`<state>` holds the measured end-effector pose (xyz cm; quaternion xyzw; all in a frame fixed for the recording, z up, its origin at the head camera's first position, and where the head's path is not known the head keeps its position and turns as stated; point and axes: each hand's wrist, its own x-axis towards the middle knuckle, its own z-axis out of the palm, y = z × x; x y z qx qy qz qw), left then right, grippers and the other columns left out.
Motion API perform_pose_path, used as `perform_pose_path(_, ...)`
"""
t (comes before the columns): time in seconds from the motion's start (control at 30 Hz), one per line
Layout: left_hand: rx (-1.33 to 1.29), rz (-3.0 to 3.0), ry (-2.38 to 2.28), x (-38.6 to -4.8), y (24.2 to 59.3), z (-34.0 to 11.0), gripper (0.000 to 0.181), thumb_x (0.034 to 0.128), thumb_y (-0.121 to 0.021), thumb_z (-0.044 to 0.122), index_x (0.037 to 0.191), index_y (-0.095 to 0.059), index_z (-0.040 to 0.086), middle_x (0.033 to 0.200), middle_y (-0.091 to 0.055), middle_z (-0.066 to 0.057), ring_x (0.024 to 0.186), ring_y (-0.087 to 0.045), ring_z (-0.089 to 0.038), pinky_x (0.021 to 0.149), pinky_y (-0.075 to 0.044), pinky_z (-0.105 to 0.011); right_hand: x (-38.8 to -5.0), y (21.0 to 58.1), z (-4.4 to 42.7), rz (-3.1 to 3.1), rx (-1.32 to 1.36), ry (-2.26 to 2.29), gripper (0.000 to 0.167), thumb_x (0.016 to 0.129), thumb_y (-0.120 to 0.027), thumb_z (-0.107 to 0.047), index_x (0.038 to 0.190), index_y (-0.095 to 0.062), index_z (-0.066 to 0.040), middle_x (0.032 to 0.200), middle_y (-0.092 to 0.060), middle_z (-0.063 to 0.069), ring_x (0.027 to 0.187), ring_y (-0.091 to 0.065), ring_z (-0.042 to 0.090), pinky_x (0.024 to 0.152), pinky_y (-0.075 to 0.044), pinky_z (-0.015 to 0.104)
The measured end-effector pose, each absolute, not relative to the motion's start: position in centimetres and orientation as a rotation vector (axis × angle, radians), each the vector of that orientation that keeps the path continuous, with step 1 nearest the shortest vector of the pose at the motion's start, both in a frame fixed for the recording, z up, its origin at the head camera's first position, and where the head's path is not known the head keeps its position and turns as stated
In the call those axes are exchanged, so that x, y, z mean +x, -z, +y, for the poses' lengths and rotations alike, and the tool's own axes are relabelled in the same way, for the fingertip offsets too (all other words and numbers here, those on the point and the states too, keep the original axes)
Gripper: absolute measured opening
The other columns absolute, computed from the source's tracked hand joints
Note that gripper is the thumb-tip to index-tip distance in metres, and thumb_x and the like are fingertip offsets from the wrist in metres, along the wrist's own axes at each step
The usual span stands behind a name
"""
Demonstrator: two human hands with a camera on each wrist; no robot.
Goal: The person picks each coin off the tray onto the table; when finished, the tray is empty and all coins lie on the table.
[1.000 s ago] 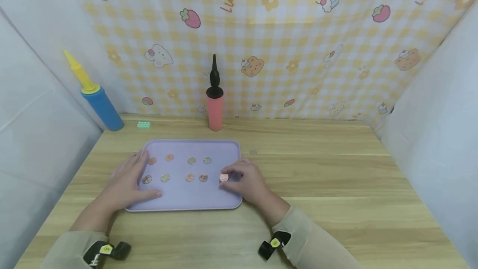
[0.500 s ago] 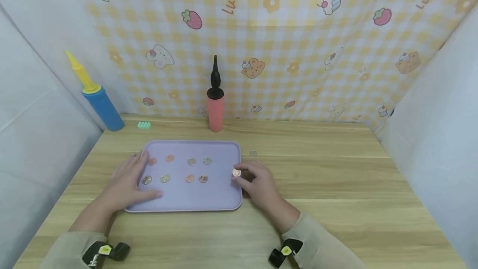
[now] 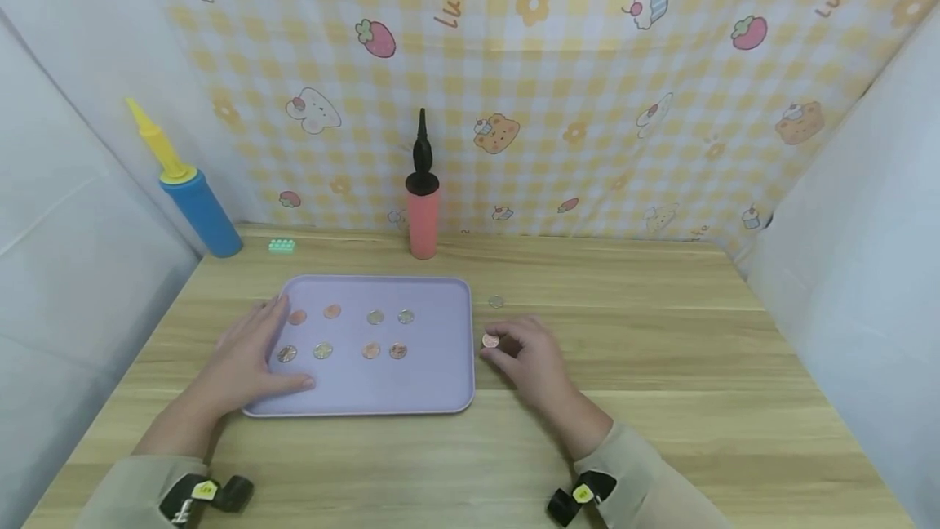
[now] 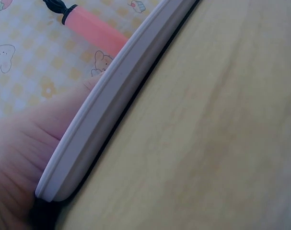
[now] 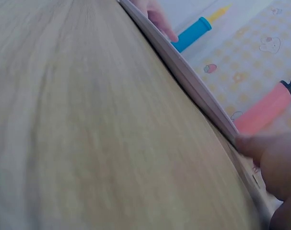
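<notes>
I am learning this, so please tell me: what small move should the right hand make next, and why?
The right hand should probably set its pinched coin on the table: the coin is outside the tray, near a silver coin lying there.

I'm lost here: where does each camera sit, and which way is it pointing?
Head: on the person's head, facing forward and down at the lavender tray; both sleeves, the left hand and the right hand, pinching a coin, show.
Left wrist: on that wrist, facing the tray's side and the wooden tabletop; part of the left hand shows.
Right wrist: on that wrist, facing across the tabletop to the tray's side; part of the right hand shows, plus left-hand fingers beyond.
Both wrist views share the tray and pink-and-black hand pump.
</notes>
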<state>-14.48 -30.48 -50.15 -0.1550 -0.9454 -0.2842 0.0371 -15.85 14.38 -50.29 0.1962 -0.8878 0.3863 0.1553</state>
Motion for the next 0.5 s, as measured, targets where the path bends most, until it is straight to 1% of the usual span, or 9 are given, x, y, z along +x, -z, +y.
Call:
perform_pose_path(0.13,-0.476,-2.896,0.871,-14.47,50.06,-30.56,0.141,0.0704,-0.097,0.055,0.167,-0.016,-0.006,0.169,-0.023,-0.036,0.152,-0.019,-0.063,0.123,-0.007,-0.074,-15.82,50.06,14.42,-2.613,0.439,-1.048,0.029,0.081,-0.096,-0.018,0.106,-0.084,-0.013,0.099,-0.078,-0.003,0.098,-0.063,0.021,0.092,-0.046,0.042)
perform_pose_path(0.27,-0.461,-2.908,0.863,-14.49,49.94,-30.58,0.14,0.0706,-0.096,0.056,0.167,-0.016,-0.006,0.169,-0.023,-0.035,0.152,-0.018,-0.063,0.121,-0.008,-0.076,-15.76,49.8,14.43,-2.673,0.365,-1.025,0.026,0.082,-0.096,-0.021,0.105,-0.085,-0.018,0.1,-0.077,-0.006,0.105,-0.062,0.025,0.095,-0.036,0.049)
perform_pose_path(0.37,-0.451,-2.919,0.856,-14.5,49.89,-30.55,0.14,0.0709,-0.096,0.057,0.167,-0.016,-0.006,0.169,-0.023,-0.035,0.152,-0.018,-0.063,0.121,-0.008,-0.076,-15.77,49.73,14.41,-2.703,0.337,-1.015,0.024,0.083,-0.095,-0.023,0.105,-0.085,-0.02,0.101,-0.077,-0.008,0.11,-0.062,0.027,0.095,-0.035,0.053)
perform_pose_path(0.5,-0.438,-2.936,0.863,-14.45,49.82,-30.55,0.141,0.0719,-0.095,0.058,0.168,-0.014,-0.004,0.171,-0.02,-0.033,0.154,-0.016,-0.062,0.122,-0.007,-0.075,-15.87,49.65,14.37,-2.728,0.321,-0.999,0.02,0.084,-0.094,-0.024,0.102,-0.086,-0.022,0.098,-0.075,-0.01,0.11,-0.062,0.027,0.097,-0.036,0.055)
